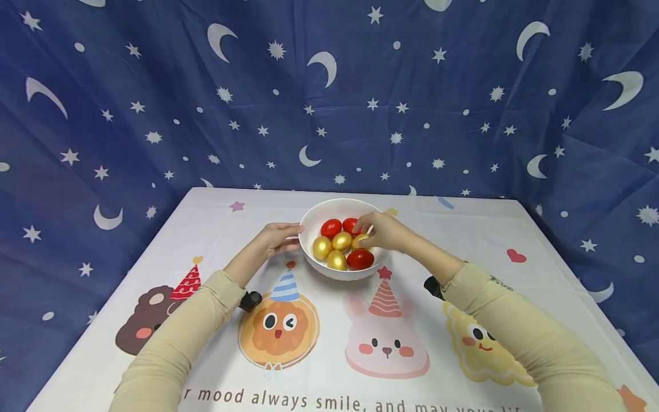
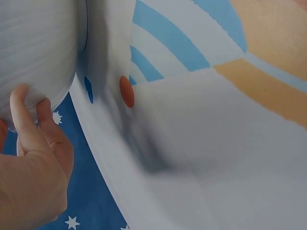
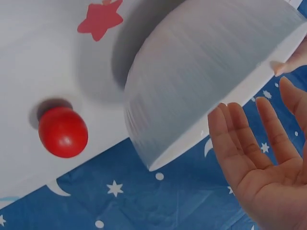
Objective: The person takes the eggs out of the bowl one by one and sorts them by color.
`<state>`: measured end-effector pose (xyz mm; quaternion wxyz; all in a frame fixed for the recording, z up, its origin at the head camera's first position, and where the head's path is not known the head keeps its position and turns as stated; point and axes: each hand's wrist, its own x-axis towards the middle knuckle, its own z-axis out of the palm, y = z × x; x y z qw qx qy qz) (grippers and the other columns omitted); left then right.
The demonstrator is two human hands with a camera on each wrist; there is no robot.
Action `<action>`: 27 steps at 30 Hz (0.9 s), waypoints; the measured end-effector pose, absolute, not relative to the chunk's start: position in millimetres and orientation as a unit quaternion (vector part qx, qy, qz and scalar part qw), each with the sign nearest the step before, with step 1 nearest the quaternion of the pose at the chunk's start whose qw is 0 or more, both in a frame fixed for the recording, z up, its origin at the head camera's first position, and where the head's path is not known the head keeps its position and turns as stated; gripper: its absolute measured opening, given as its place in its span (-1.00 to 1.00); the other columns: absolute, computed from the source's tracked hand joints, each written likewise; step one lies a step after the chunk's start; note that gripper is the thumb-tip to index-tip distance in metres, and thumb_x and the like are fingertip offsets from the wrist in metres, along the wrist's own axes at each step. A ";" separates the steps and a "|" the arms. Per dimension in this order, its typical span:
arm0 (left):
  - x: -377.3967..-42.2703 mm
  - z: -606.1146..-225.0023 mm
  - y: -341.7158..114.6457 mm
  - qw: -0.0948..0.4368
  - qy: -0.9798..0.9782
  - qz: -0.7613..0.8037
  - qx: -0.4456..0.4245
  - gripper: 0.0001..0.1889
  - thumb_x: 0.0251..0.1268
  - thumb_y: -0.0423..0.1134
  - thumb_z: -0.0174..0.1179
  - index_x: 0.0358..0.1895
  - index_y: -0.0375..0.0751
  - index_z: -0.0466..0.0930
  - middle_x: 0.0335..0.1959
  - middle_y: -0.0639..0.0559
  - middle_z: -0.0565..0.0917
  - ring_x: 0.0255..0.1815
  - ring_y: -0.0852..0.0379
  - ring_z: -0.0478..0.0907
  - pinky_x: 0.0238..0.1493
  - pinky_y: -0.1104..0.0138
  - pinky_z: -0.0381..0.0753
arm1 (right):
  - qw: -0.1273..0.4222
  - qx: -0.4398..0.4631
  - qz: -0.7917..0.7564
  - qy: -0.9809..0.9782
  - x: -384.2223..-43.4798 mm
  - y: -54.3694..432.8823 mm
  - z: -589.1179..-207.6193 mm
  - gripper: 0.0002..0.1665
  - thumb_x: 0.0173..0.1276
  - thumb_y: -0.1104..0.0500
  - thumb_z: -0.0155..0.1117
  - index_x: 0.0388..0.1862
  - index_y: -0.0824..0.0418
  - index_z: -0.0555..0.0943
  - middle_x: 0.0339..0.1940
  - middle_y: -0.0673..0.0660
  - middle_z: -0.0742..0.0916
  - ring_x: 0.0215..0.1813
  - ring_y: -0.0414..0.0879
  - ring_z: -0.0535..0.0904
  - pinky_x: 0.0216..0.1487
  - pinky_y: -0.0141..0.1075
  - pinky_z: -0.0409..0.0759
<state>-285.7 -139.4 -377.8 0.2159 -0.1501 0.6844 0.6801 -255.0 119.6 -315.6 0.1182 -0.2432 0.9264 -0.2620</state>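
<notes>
A white bowl [image 1: 344,274] holds several glossy gold and red eggs. My left hand [image 1: 280,237] grips the bowl's left side; in the left wrist view its fingers [image 2: 24,115] bend against the outer wall. From the right, my right hand [image 1: 383,230] reaches over the rim, thumb and fingers beside a gold egg [image 1: 360,241]. The right wrist view shows this hand [image 3: 268,163] with spread fingers and nothing between them. Against the bowl's right inner side lies a dark red egg [image 1: 360,260]. Another red egg [image 3: 63,132] sits outside the bowl; I cannot see it in the head view.
Under the bowl is a white tablecloth [image 1: 329,343] printed with cartoon faces and lettering. A blue curtain [image 1: 360,103] with moons and stars hangs behind the table's far edge. Dark wrist devices [image 1: 250,301] show below the forearms.
</notes>
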 end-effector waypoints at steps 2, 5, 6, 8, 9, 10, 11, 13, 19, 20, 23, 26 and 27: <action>-285.3 -378.0 -139.7 0.214 0.684 0.680 -0.154 -0.48 0.34 -0.26 0.15 0.34 -0.21 0.33 0.29 -0.21 0.41 -0.40 0.24 0.59 -0.30 0.51 0.76 | 0.121 -0.259 -0.254 0.924 -255.7 117.4 -319.3 -0.71 0.16 0.32 0.38 -0.11 0.35 0.64 -0.16 0.31 0.69 -0.10 0.12 0.58 -0.10 -0.27 0.76; -284.9 -377.4 -140.4 0.214 0.686 0.678 -0.153 -0.48 0.34 -0.26 0.14 0.35 -0.20 0.32 0.30 -0.21 0.40 -0.44 0.26 0.59 -0.31 0.52 0.75 | 0.123 -0.279 -0.240 0.921 -257.2 114.9 -324.8 -0.72 0.15 0.33 0.38 -0.13 0.36 0.65 -0.17 0.29 0.70 -0.07 0.13 0.58 -0.07 -0.27 0.76; -284.9 -377.2 -140.6 0.213 0.687 0.678 -0.153 -0.48 0.34 -0.26 0.14 0.35 -0.21 0.32 0.31 -0.22 0.40 -0.44 0.26 0.59 -0.31 0.52 0.75 | 0.125 -0.281 -0.240 0.921 -257.7 114.2 -326.4 -0.72 0.14 0.33 0.39 -0.13 0.36 0.65 -0.18 0.29 0.71 -0.07 0.12 0.59 -0.08 -0.27 0.76; -285.0 -377.0 -140.9 0.213 0.687 0.678 -0.150 -0.48 0.35 -0.27 0.13 0.35 -0.21 0.31 0.32 -0.23 0.39 -0.40 0.25 0.59 -0.29 0.52 0.75 | 0.132 -0.284 -0.236 0.920 -258.6 113.1 -329.4 -0.72 0.14 0.33 0.39 -0.14 0.34 0.65 -0.18 0.27 0.71 -0.09 0.09 0.59 -0.09 -0.29 0.77; -285.2 -377.2 -140.9 0.213 0.687 0.678 -0.148 -0.48 0.35 -0.27 0.13 0.35 -0.22 0.31 0.32 -0.24 0.38 -0.37 0.23 0.59 -0.29 0.51 0.75 | 0.136 -0.285 -0.234 0.920 -259.0 112.6 -330.9 -0.73 0.15 0.32 0.39 -0.14 0.33 0.65 -0.18 0.26 0.71 -0.10 0.07 0.59 -0.10 -0.30 0.77; -285.4 -377.4 -140.8 0.213 0.687 0.679 -0.149 -0.49 0.35 -0.27 0.13 0.35 -0.21 0.31 0.31 -0.23 0.39 -0.33 0.21 0.59 -0.28 0.51 0.75 | 0.139 -0.288 -0.231 0.919 -259.5 112.3 -332.4 -0.74 0.15 0.32 0.39 -0.14 0.33 0.65 -0.18 0.26 0.71 -0.11 0.06 0.59 -0.10 -0.30 0.76; -285.6 -377.6 -140.7 0.214 0.687 0.679 -0.148 -0.49 0.35 -0.27 0.13 0.35 -0.21 0.31 0.31 -0.24 0.39 -0.29 0.19 0.59 -0.28 0.50 0.76 | 0.142 -0.291 -0.230 0.918 -260.0 111.8 -333.9 -0.74 0.15 0.32 0.39 -0.14 0.32 0.65 -0.18 0.25 0.71 -0.11 0.05 0.59 -0.09 -0.31 0.76; -286.2 -377.9 -140.0 0.216 0.688 0.677 -0.145 -0.49 0.36 -0.26 0.12 0.35 -0.21 0.31 0.31 -0.24 0.39 -0.23 0.16 0.58 -0.27 0.50 0.76 | 0.148 -0.293 -0.228 0.917 -261.2 111.3 -336.3 -0.73 0.15 0.32 0.39 -0.14 0.32 0.65 -0.18 0.25 0.71 -0.10 0.05 0.58 -0.08 -0.30 0.76; -287.3 -378.3 -138.6 0.218 0.689 0.675 -0.147 -0.49 0.36 -0.26 0.12 0.36 -0.21 0.30 0.31 -0.24 0.40 -0.27 0.18 0.59 -0.28 0.51 0.75 | 0.166 -0.304 -0.218 0.912 -265.2 108.6 -343.0 -0.73 0.15 0.30 0.39 -0.13 0.28 0.66 -0.18 0.21 0.71 -0.13 -0.01 0.57 -0.05 -0.33 0.74; -287.1 -378.6 -139.2 0.219 0.690 0.674 -0.147 -0.48 0.36 -0.26 0.12 0.36 -0.21 0.30 0.31 -0.25 0.39 -0.29 0.19 0.59 -0.28 0.51 0.75 | 0.169 -0.306 -0.215 0.912 -265.8 107.5 -344.0 -0.74 0.15 0.30 0.40 -0.14 0.28 0.66 -0.19 0.20 0.71 -0.14 -0.03 0.57 -0.05 -0.34 0.74; -287.0 -378.9 -139.9 0.221 0.688 0.675 -0.146 -0.48 0.37 -0.26 0.11 0.37 -0.21 0.28 0.32 -0.24 0.38 -0.33 0.22 0.59 -0.27 0.52 0.75 | 0.175 -0.306 -0.211 0.912 -266.9 104.8 -345.9 -0.76 0.14 0.32 0.40 -0.17 0.27 0.66 -0.24 0.17 0.71 -0.18 -0.06 0.56 -0.06 -0.35 0.74; -287.5 -378.8 -140.4 0.219 0.686 0.678 -0.145 -0.48 0.37 -0.27 0.10 0.37 -0.22 0.28 0.32 -0.25 0.38 -0.35 0.23 0.58 -0.25 0.52 0.75 | 0.176 -0.303 -0.201 0.915 -266.5 102.1 -345.9 -0.77 0.14 0.34 0.40 -0.18 0.27 0.66 -0.30 0.14 0.70 -0.21 -0.07 0.54 -0.07 -0.35 0.73; -287.8 -378.6 -140.6 0.217 0.685 0.679 -0.146 -0.48 0.37 -0.27 0.10 0.37 -0.23 0.28 0.32 -0.26 0.38 -0.36 0.23 0.58 -0.25 0.51 0.75 | 0.176 -0.303 -0.194 0.916 -266.1 101.2 -345.7 -0.77 0.14 0.34 0.39 -0.19 0.27 0.66 -0.31 0.13 0.69 -0.22 -0.07 0.53 -0.08 -0.35 0.73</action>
